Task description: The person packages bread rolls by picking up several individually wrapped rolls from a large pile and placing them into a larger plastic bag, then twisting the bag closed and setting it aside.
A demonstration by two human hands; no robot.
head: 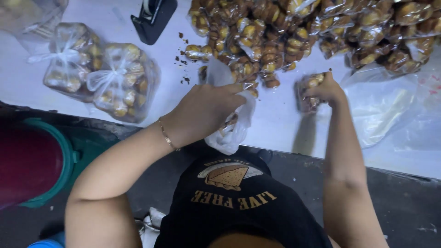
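Plastic bag (232, 131), thin and clear-white, hangs over the near edge of the white table (280, 124), gripped at its mouth by the left hand (204, 110), whose fingers are curled shut around the gathered film. It looks limp and feather-light, likely slippery too, so I'd judge the bunched neck the only sure place to hold it; the few wrapped pastries already inside sag it downward.

Far left on the table lie two tied bags (98, 76), clear, bulging with golden-brown pieces, each neck knotted into a white twist. Another loose clear bag (27, 18) sits in the top left corner. Behind them stands a black tape dispenser (154, 18), and dark crumbs (183, 59) are scattered just right of it.

Across the middle and back spreads a heap of wrapped pastries (294, 34), each in its own shiny clear wrapper, brown and yellow. They look light and crushable, with slick wrappers, so a gentle pinch around the body would suit.

The right hand (326, 89) is closed around one wrapped pastry (310, 92) at the near edge of the heap. Right of it lies a big empty clear sheet bag (390, 110), flat and crinkled, with faint red print at its far side.

Below the table at left is a dark red bin with a green rim (41, 160).
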